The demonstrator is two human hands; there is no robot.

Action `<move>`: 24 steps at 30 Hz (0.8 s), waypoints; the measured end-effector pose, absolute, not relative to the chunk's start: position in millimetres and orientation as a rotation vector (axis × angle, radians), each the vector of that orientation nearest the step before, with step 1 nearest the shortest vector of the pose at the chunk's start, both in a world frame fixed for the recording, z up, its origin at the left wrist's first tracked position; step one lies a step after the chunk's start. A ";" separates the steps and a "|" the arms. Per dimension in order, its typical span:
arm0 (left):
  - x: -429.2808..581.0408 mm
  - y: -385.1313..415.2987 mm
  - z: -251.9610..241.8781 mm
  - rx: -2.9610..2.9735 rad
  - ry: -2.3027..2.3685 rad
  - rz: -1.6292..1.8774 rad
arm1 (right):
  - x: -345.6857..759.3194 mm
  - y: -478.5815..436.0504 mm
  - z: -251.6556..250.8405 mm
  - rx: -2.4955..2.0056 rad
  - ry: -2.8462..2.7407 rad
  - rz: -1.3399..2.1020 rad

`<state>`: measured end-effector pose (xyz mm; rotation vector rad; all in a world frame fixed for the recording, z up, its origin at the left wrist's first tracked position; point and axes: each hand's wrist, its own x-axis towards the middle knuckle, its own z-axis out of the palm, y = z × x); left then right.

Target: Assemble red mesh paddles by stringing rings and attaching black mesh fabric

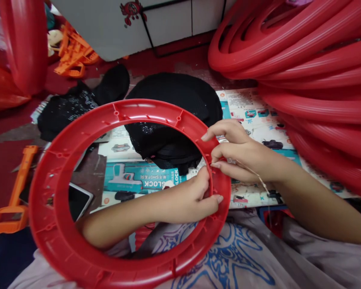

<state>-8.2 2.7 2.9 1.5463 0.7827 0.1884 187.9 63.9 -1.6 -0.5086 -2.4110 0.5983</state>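
A large red plastic ring (45,172), its ribbed hollow side facing me, is tilted above my lap. My left arm reaches through its opening, and my left hand (195,200) grips the ring's right side, thumb on the hollow face and fingers bent round the inner edge. My right hand (239,150) is at the same side, its fingertips pinched together at the inner edge. A thin tan cord (254,172) trails from that hand down to a small dark piece (275,196). The cord's end between the fingertips is hard to see.
Black fabric pieces (174,92) lie behind the ring on printed cardboard (126,176). Stacked red rings (289,60) rise at right. An orange plastic part (19,188) and a phone-like device (81,200) lie left; more orange parts (75,52) lie farther back. A white panel (174,24) stands behind.
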 end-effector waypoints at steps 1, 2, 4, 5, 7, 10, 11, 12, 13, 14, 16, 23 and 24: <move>-7.8 2.8 2.9 1.539 0.786 0.195 | 188.7 64.6 -1.4 -0.524 -2.422 0.609; -7.3 2.9 2.7 1.528 0.797 0.203 | 190.3 65.8 -1.0 -0.545 -2.432 0.619; -6.0 3.3 1.7 1.477 0.832 0.213 | 196.1 70.1 0.4 -0.594 -2.467 0.654; -5.2 3.6 0.8 1.438 0.850 0.218 | 200.0 73.0 1.8 -0.618 -2.492 0.691; -4.0 4.3 -1.3 1.366 0.891 0.231 | 208.7 79.0 6.7 -0.697 -2.486 0.756; -3.0 4.7 -4.2 1.361 0.934 0.253 | 216.9 82.6 20.3 -0.921 -2.159 0.764; -2.9 4.6 -5.0 1.374 0.948 0.249 | 217.2 81.3 26.2 -0.986 -2.038 0.770; -3.0 4.4 -5.6 1.388 0.954 0.243 | 215.9 78.7 32.4 -1.018 -1.981 0.785; -3.2 4.1 -6.2 1.400 0.957 0.238 | 213.3 75.1 38.6 -1.024 -2.007 0.814; -3.4 3.8 -6.7 1.411 0.957 0.237 | 209.4 70.8 44.5 -1.023 -2.113 0.834; -3.7 3.6 -7.6 1.428 0.960 0.232 | 198.7 62.3 54.1 -1.041 -2.465 0.787; -1.4 6.4 -5.5 1.474 0.984 0.148 | 153.8 51.7 67.6 -1.331 -3.349 0.430; -0.8 7.1 -4.4 1.475 0.981 0.146 | 150.5 51.2 68.2 -1.283 -3.402 0.373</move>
